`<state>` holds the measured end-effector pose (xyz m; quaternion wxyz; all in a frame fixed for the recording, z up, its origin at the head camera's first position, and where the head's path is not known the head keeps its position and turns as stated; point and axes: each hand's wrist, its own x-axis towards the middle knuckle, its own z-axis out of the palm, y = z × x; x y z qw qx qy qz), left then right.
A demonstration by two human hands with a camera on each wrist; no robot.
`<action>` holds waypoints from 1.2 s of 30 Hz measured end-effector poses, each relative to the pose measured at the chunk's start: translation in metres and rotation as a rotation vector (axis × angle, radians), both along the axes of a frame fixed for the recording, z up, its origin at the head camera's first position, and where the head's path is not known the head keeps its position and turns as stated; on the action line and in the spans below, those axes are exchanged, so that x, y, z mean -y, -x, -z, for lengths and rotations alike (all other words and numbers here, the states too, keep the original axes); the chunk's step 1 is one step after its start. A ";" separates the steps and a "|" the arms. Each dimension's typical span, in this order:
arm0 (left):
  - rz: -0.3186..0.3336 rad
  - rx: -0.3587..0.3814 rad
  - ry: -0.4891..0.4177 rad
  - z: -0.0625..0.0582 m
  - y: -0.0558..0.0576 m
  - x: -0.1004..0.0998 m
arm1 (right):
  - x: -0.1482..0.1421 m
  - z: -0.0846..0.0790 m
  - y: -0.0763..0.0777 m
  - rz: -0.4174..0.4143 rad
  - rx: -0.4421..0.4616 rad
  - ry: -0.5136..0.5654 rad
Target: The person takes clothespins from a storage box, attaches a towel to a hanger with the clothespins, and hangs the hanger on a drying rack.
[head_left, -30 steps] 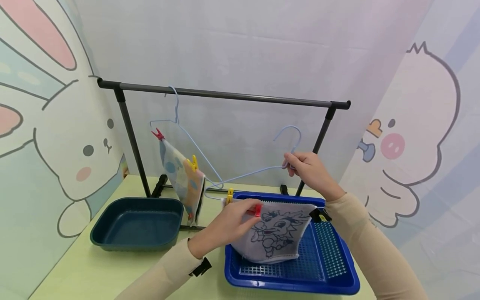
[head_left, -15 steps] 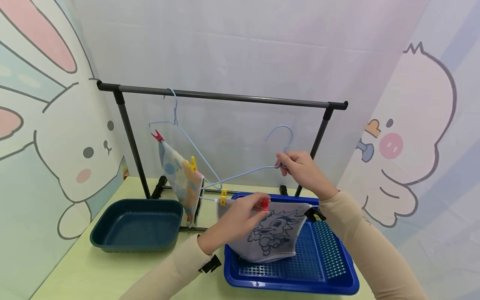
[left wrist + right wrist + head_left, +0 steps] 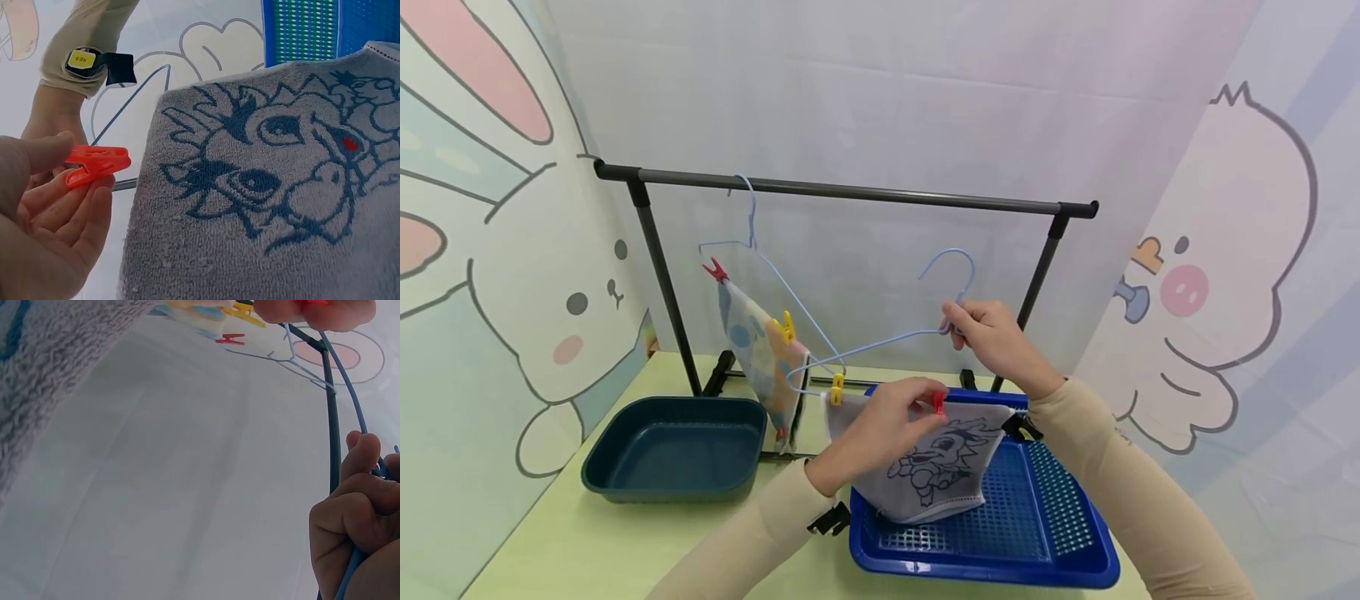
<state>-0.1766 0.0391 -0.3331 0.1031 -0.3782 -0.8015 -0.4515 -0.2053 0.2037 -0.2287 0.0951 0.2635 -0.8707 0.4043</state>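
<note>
My left hand (image 3: 887, 429) pinches a red clothespin (image 3: 938, 402) between thumb and fingers, at the upper edge of a grey towel (image 3: 947, 467) with a dark dragon drawing. In the left wrist view the clothespin's tip (image 3: 122, 159) is just beside the towel's edge. The towel hangs over the lower bar of a light blue hanger (image 3: 872, 345), with a yellow clothespin (image 3: 837, 389) at its left corner. My right hand (image 3: 994, 340) grips the hanger at the base of its hook (image 3: 955, 252). The right wrist view shows those fingers (image 3: 350, 519) curled round the wire.
Under the towel stands a blue basket (image 3: 985, 572). A dark green basin (image 3: 673, 492) is on the table (image 3: 580, 558) at left. Behind, a black rack (image 3: 865, 192) bears another blue hanger (image 3: 751, 217) with a patterned cloth (image 3: 760, 358) pinned by red and yellow clothespins.
My right hand has shifted slightly left with the hanger and towel. My left hand, with the red clothespin, has slid right along the towel's upper edge, toward the middle.
</note>
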 end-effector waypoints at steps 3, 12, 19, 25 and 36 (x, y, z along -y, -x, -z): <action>0.013 0.032 -0.038 -0.001 0.002 -0.001 | 0.007 -0.006 -0.008 0.012 -0.006 -0.002; -0.026 0.017 -0.050 -0.009 0.004 -0.003 | 0.011 -0.008 -0.012 0.010 0.001 -0.014; -0.042 -0.028 -0.056 -0.011 0.003 -0.002 | 0.015 -0.008 -0.016 -0.004 0.021 -0.021; -0.031 -0.035 -0.070 -0.012 0.002 -0.003 | 0.017 -0.007 -0.020 -0.010 0.019 -0.032; -0.023 -0.064 -0.067 -0.014 0.005 -0.009 | 0.018 -0.006 -0.021 -0.023 -0.008 -0.045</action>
